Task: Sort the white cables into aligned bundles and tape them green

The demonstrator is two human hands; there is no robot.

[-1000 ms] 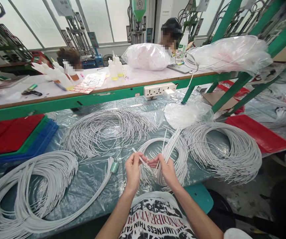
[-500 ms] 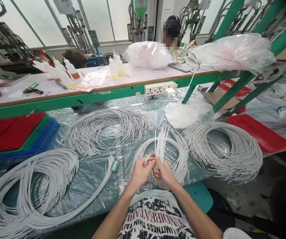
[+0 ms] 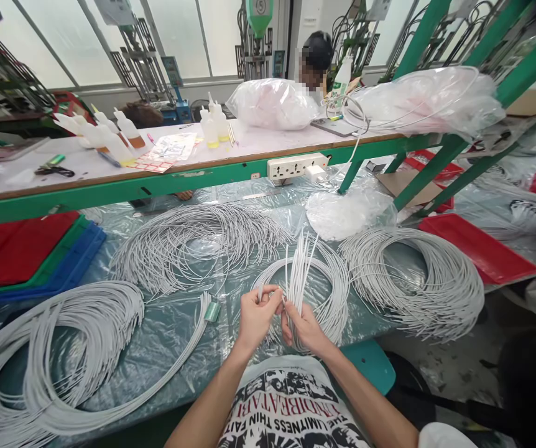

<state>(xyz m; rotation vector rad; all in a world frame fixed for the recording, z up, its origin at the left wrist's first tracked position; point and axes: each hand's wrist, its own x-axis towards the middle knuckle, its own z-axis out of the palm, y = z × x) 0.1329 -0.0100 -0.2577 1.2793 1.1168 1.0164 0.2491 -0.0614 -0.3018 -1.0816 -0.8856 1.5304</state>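
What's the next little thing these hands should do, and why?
I'd probably have the left hand pinch the pale strand standing slightly apart at the left edge of the bunch of cables. The right hand holds that bunch upright, and the left hand's fingertips are close beside it.

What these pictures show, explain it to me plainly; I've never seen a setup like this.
No robot here: a person works bare-handed, filmed by one camera worn on their own head, looking forward and down. The right hand holds an upright, loose bundle of thin, light-grey cables. The left hand, close beside it, seems to pinch a grey strand; the contact is hard to make out. On the plastic-covered, dark green table lie large round coils of similar grey cable, with a stack of red, green and blue plastic trays at the left. Beyond runs a long, pale-topped shelf with a green edge.
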